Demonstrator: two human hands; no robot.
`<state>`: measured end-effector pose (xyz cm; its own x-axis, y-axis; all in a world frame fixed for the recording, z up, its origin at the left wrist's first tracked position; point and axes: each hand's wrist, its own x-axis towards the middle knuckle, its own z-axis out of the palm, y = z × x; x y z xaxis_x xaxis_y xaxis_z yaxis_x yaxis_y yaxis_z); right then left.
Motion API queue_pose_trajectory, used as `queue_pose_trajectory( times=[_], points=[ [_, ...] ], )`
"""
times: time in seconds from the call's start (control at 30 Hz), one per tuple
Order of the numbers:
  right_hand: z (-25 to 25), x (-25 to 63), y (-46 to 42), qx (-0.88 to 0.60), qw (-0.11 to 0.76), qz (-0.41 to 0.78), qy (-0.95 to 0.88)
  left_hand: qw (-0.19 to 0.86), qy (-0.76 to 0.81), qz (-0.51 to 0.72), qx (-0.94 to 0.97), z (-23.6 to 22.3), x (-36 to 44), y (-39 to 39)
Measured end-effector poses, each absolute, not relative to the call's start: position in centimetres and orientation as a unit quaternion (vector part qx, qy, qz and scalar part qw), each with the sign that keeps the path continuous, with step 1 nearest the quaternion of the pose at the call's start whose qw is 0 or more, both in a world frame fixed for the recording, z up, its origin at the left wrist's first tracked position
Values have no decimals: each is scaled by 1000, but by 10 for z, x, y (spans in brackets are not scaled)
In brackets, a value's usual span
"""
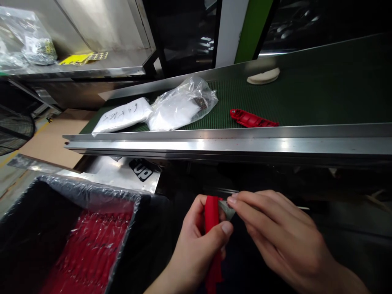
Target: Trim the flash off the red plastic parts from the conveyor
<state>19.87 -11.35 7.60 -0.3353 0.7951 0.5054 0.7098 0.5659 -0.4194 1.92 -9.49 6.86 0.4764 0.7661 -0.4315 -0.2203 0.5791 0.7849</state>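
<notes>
My left hand [203, 237] is wrapped round a long red plastic part [212, 216], held upright below the conveyor edge, its lower end hanging under my palm. Close by on the right, my right hand [281, 232] has its thumb and fingertips pinched together near the top of the part. A small pale grey piece [227, 210] shows between the two hands; which hand holds it, I cannot tell. What the right fingertips grip is hidden. Another red plastic part [252, 119], hollow side showing, lies on the green conveyor belt [321, 94] above my hands.
A metal rail [214, 143] edges the belt. On it lie a white marked packet [122, 116], a clear bag [180, 106] with white contents, and a cream curved piece [263, 76]. At lower left, a plastic-lined black bin [30, 228] holds many red parts [92, 245].
</notes>
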Motion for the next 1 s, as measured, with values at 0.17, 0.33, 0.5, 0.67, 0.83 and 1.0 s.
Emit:
queue_pose_trajectory(
  times=[0.17,0.33,0.5,0.67,0.83,1.0],
  points=[
    [73,204,-114,-467,336,46,-816,802,388,304,336,68,18,-95],
    [70,207,-118,-464,334,32,-820,818,364,289,338,67,19,-92],
    [65,218,-116,-491,324,-11,-808,846,326,280,316,68,21,-95],
    [62,240,-121,-618,383,-8,-687,885,254,265,288,63,19,-102],
    [70,225,-139,-601,382,83,-697,907,241,265,220,57,23,-95],
    [78,205,-136,-510,374,86,-770,929,181,272,176,53,26,-96]
  ],
)
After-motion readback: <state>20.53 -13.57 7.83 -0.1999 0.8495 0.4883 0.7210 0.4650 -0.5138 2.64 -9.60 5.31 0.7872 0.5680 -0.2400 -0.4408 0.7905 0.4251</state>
